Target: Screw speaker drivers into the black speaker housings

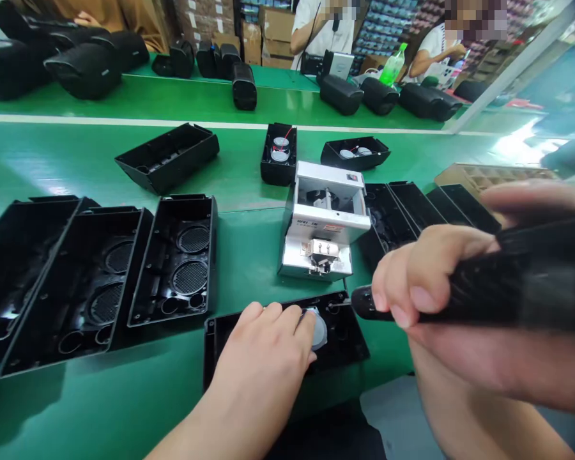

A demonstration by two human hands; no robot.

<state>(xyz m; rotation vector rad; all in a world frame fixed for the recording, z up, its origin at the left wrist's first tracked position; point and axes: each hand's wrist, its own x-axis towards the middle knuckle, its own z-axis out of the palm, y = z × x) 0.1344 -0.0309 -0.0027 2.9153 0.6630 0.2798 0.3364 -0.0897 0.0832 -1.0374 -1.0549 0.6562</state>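
The left hand (261,358) lies palm down on a black shell (287,338) at 6 o'clock on the green table (124,396), its fingertips touching a round grey driver (319,329) seated in the shell; the fingers are spread and press rather than grasp. The right hand (441,300), entering from 3 o'clock, is clenched around a black screwdriver (503,281) held nearly level, with its nose just beside the shell's far right corner. At 12 o'clock of the shell, near it, stands a white screw feeder (323,223). At 9 o'clock three empty shells (100,275) lie side by side, touching, open side up and showing round mesh grilles. At 11 o'clock another shell (167,156) lies alone and tilted. Beyond the feeder two shells with drivers (280,153) sit near a white line. At 2 o'clock flat black panels (426,204) lean in an overlapping row, just beside a cardboard tray (489,176). On the far side finished speakers (86,67) stand in a row, a green bottle (393,65) rises among them, and other people work there.
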